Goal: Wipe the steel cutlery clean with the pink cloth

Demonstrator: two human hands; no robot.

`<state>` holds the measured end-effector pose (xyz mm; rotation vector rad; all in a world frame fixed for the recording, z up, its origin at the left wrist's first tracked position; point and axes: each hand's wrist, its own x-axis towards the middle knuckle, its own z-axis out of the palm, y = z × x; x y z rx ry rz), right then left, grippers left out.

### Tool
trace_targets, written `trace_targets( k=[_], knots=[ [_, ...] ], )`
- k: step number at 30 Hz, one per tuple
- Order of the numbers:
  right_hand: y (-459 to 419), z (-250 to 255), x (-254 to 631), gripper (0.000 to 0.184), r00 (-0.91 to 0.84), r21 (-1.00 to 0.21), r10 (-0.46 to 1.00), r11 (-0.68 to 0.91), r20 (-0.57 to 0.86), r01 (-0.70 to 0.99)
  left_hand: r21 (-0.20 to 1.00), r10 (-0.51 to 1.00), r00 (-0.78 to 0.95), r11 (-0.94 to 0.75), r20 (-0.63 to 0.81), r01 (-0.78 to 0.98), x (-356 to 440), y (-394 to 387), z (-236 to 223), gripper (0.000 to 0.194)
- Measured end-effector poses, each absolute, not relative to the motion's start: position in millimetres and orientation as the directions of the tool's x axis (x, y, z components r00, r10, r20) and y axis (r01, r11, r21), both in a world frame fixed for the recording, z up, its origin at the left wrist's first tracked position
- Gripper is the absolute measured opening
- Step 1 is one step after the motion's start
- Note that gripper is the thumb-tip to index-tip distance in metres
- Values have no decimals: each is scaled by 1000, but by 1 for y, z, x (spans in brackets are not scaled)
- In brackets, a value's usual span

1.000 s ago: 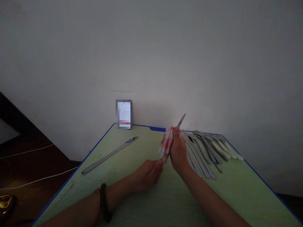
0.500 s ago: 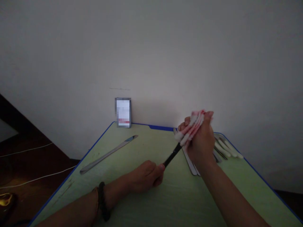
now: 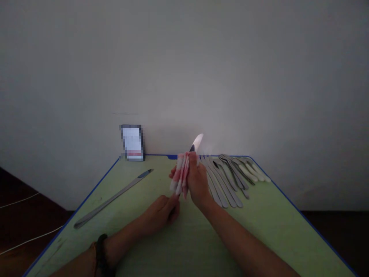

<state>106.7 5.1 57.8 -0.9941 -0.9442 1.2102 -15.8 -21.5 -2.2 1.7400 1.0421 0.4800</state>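
My left hand [image 3: 164, 211], with a dark band on its wrist, is closed on the handle end of a table knife [image 3: 197, 142]. My right hand [image 3: 197, 182] grips a pink and white cloth [image 3: 180, 175] wrapped around the middle of that knife. The shiny blade tip sticks out above the cloth, pointing up and away to the right. Most of the handle is hidden by the cloth and my fingers. A second table knife [image 3: 115, 198] lies alone on the table at the left, its blade toward the wall.
On the right of the green table [image 3: 259, 231] lies a row of metal cutlery [image 3: 225, 184], with several white-handled pieces [image 3: 256, 173] at its far end. A phone with a blurred screen [image 3: 133, 142] leans on the wall at the back left. White cables [image 3: 31, 240] run beyond the left edge.
The cloth and my right hand have come left and down the knife toward my left hand. The blade tip now shows above the cloth. The camera view has turned slightly right.
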Motion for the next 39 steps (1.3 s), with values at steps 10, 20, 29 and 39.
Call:
trace_targets(
  k=[10, 20, 29, 39],
  knots=[
    [23, 107, 158, 50, 347, -795, 916, 359, 201, -489, 924, 768, 640, -235, -13, 302, -16, -24, 1, 47],
    [23, 87, 142, 51, 227, -899, 906, 399, 356, -182, 886, 787, 607, -353, 108, 301, -14, -20, -5, 37],
    [19, 80, 135, 45, 174, -926, 925, 359, 337, -118, 829, 845, 510, -396, 160, 396, -13, -19, 0, 35],
    [10, 78, 128, 46, 142, -927, 918, 375, 370, -9, 714, 844, 478, -489, 243, 501, -22, -8, -9, 18]
  ],
)
